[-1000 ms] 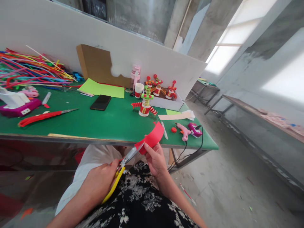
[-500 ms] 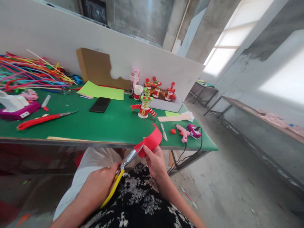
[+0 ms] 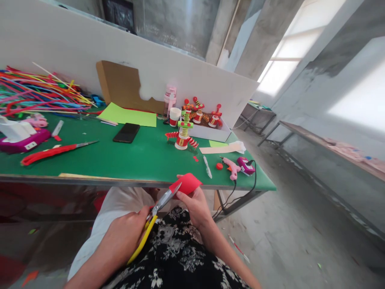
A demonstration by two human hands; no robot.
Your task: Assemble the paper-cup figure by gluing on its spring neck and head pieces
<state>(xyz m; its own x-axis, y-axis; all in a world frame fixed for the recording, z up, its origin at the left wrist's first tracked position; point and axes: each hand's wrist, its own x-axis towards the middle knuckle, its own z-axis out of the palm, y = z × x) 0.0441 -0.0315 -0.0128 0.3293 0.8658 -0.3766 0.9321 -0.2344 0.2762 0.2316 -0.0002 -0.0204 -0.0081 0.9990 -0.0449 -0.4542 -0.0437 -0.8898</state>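
My left hand (image 3: 128,230) is closed around scissors (image 3: 165,202), which have a yellow handle and metal blades pointing up and to the right. Between thumb and fingers, my right hand (image 3: 197,206) pinches a piece of red paper (image 3: 187,183) just in front of the table edge. The scissor blades meet the paper at its left side, with one tip lying over it. Beyond the paper, a small red scrap (image 3: 195,159) and a white pen-like tool (image 3: 207,167) lie on the table. Behind them stands a paper-cup figure (image 3: 182,140) with folded red arms and a green head.
On the green table (image 3: 150,160), a pink glue gun (image 3: 231,167) with a cord lies at right. A white box (image 3: 207,133) holds several similar figures. Further left are a black phone (image 3: 126,133), green paper (image 3: 129,116), red-handled scissors (image 3: 54,152) and colourful pipe cleaners (image 3: 39,94).
My right hand has turned the red paper and drawn it slightly left and down, uncovering the red scrap on the table. The scissors have barely moved.
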